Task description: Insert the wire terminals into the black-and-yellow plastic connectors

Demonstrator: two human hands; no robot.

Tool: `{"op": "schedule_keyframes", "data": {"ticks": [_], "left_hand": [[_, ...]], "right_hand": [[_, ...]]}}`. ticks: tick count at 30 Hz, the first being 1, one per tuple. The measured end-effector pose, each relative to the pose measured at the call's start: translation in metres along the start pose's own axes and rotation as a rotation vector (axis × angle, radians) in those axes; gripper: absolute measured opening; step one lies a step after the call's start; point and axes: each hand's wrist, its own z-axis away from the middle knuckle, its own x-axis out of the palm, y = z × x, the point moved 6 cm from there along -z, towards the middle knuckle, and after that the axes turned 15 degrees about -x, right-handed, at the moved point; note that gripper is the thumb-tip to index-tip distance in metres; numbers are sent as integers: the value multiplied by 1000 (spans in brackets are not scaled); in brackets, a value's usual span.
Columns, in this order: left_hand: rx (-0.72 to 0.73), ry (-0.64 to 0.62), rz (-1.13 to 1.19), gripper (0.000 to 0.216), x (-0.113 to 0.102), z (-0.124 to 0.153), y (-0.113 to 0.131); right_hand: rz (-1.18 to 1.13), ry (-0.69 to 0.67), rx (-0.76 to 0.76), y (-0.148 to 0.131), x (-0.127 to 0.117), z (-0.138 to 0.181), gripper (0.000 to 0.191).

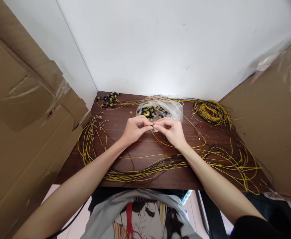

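My left hand (135, 128) and my right hand (170, 130) meet over the middle of a dark wooden table (140, 149), fingertips pinched together on a small black connector (152, 126) with a yellow wire running from it. Just behind the hands lies a clear plastic bag (175, 111) holding several black-and-yellow connectors (151, 112). Long yellow and black wires (145, 172) lie spread across the table in front of my forearms.
A coil of yellow wires (211, 111) sits at the back right. A bundle of wires with white terminals (92, 139) lies at left. Finished black connectors (109, 99) cluster at the back left. Cardboard boxes (23, 126) flank both sides; a white wall stands behind.
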Motion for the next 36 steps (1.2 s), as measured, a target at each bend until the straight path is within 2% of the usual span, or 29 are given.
{"op": "schedule_keyframes", "data": {"ticks": [11, 15, 19, 22, 26, 31, 33, 36], "left_hand": [[107, 59, -107, 7, 0, 4, 10], [73, 47, -96, 8, 0, 4, 8], [-13, 5, 20, 12, 3, 2, 2], [-80, -18, 111, 16, 7, 1, -1], [-107, -40, 120, 18, 11, 0, -2], [-137, 15, 125, 18, 6, -2, -6], [-166, 52, 141, 19, 3, -4, -8], [-220, 79, 198, 19, 0, -5, -8]], "right_hand": [[-162, 7, 122, 10, 3, 3, 21], [-224, -4, 200, 12, 5, 3, 21], [-251, 0, 236, 11, 4, 2, 22], [-228, 13, 228, 9, 2, 1, 24], [-198, 45, 220, 7, 2, 1, 25], [-197, 64, 215, 8, 2, 1, 24], [-140, 79, 192, 10, -4, -1, 23], [72, 105, 106, 13, -20, -4, 20]]}}
